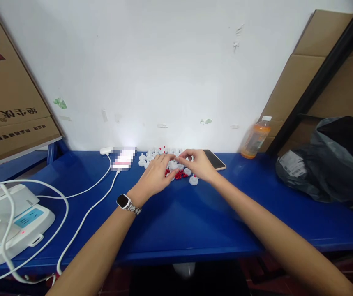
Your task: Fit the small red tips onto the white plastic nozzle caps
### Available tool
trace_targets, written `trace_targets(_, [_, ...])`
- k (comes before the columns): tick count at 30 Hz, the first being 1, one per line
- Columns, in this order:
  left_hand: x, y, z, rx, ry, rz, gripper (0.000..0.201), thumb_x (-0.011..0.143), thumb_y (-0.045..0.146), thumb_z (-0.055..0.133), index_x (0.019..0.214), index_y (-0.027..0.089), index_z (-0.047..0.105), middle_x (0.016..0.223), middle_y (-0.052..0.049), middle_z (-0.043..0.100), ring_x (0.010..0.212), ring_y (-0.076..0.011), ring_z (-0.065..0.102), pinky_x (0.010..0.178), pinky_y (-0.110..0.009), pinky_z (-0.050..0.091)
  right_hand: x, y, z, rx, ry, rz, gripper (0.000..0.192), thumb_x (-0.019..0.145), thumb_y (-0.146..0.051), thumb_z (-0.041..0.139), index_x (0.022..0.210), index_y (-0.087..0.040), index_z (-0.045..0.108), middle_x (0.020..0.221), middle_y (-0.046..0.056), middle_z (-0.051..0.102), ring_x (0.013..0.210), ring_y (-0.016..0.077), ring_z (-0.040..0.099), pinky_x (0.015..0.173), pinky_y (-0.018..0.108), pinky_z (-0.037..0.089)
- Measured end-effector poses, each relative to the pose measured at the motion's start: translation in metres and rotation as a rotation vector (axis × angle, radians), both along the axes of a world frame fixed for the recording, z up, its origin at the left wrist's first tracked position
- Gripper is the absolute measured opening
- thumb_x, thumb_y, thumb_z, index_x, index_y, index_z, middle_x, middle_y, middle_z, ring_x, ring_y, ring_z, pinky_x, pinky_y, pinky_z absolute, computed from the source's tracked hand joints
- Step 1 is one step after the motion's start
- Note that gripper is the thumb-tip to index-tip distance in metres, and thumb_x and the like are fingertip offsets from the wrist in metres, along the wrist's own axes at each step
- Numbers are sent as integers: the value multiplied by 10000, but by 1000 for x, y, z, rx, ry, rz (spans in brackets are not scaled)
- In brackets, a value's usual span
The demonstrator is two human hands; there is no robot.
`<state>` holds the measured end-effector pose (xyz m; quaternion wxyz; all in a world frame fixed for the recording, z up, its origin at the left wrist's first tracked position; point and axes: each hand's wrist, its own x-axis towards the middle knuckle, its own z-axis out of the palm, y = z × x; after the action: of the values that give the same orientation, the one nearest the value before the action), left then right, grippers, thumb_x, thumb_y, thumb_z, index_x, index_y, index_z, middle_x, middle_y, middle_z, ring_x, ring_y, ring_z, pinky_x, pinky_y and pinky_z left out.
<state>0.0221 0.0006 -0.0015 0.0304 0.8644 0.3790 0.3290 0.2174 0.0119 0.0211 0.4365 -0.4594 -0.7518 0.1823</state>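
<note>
My left hand (155,173), with a watch on its wrist, curls round a translucent white plastic cap (173,165) with a nozzle-like top. My right hand (197,163) meets it from the right, thumb and forefinger pinched at the top of this cap. What the pinch holds is too small to make out. Just below the fingers lies a loose pile of small red tips (181,175). More translucent caps stand around and behind both hands, such as one cap (194,180) at the near right and another cap (142,157) at the left. A few show red tops.
A phone (215,159) lies behind my right hand. White cables run from a power strip (25,222) across the blue table (182,222) to a blurred-out device (123,158). An orange drink bottle (256,137) stands by the wall, left of a dark plastic bag (324,164).
</note>
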Motion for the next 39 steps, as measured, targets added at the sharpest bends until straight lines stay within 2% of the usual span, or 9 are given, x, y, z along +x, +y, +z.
trace_targets(4, [0,3,-4,-78,48,-85,314,1022,404,382,1189,192,542,1116,-101,631,1057,-266,570,949,-451,470,6,-16,-10,39,-58,28,248,915,-369,594,826,-186,735,789,29,721,752,171,566,735,304,403])
trace_targets(8, [-3,4,-4,-105,5,-74,370,1042,423,305,1184,158,520,1150,-127,599,1116,-257,552,1002,-443,447,15,-20,-18,139,-464,2,145,880,-340,653,878,-214,725,904,57,690,970,248,526,897,401,351])
trace_targets(12, [-1,2,-3,-108,12,-73,384,1045,419,280,1197,152,510,1157,-133,589,1127,-258,542,1014,-445,441,13,-19,-22,179,-760,-13,177,879,-371,668,885,-198,708,935,87,636,966,264,483,874,419,327])
trace_targets(19, [2,0,-6,-117,4,-74,366,1033,439,310,1181,181,523,1131,-123,600,1095,-265,557,983,-445,456,11,-13,-28,203,-838,3,170,927,-318,603,877,-174,680,946,104,641,947,259,489,823,399,324])
trace_targets(23, [2,-1,-5,-134,1,-72,371,1041,453,273,1171,190,500,1096,-108,589,1063,-254,550,964,-442,455,15,-12,-26,202,-616,17,153,920,-292,592,843,-178,661,893,80,671,935,242,532,861,408,356])
trace_targets(26, [3,-4,-2,-155,5,-63,386,1044,471,245,1167,193,483,1072,-97,582,1033,-243,553,945,-435,457,16,-11,-21,55,-159,68,177,907,-344,605,861,-179,647,823,52,693,817,195,598,787,356,430])
trace_targets(30, [5,-9,2,-174,15,-63,396,1040,493,238,1127,196,485,1016,-84,580,986,-238,567,908,-433,472,12,-11,-17,-180,388,194,359,776,-516,735,841,-179,626,748,37,705,688,169,641,646,300,472])
trace_targets(33, [7,-12,2,-181,7,-93,369,1025,503,318,1171,206,480,1046,-85,591,967,-236,583,880,-428,489,6,-14,-14,-232,525,239,400,682,-529,810,792,-186,636,724,20,703,676,157,643,647,291,493])
trace_targets(39, [9,-14,-1,-171,-21,-151,350,1025,446,359,1264,211,458,1144,-113,594,1038,-244,595,916,-439,502,2,-19,-11,-244,588,240,404,645,-517,841,731,-186,627,690,5,686,601,119,585,583,264,475])
